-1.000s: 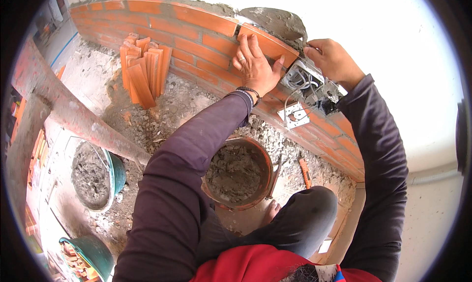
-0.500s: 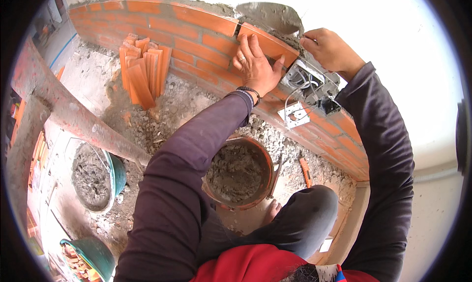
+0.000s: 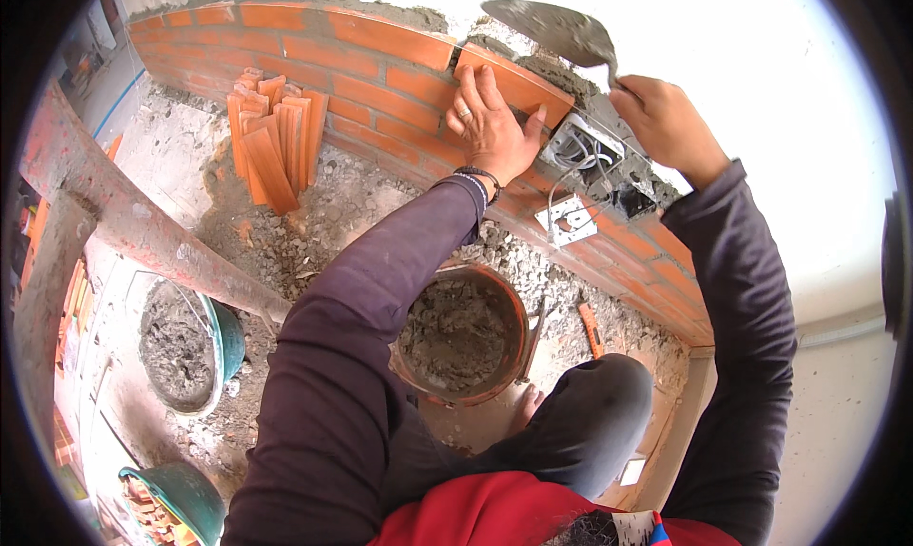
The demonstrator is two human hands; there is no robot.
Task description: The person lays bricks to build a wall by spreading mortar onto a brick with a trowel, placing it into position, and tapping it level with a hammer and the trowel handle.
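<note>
My left hand presses spread fingers and thumb on an orange brick tile in the top course of the brick-faced wall. My right hand is closed round the handle of a trowel, its mortar-smeared blade raised above that tile, against the white plaster behind. Grey mortar lines the top edge of the tiles. Just right of the tile and below my right hand are an open electrical box with loose wires and a white plate hanging on them.
Loose tiles stand stacked at the wall's foot. Below are an orange bucket of mortar, a teal bucket of mortar, another teal bucket with tile scraps, and an orange-handled tool. A spattered metal frame crosses the left side.
My right hand has moved right with the trowel, and the blade has shifted up and right, tilting away from the mortar along the top. My left hand stays on the same tile.
</note>
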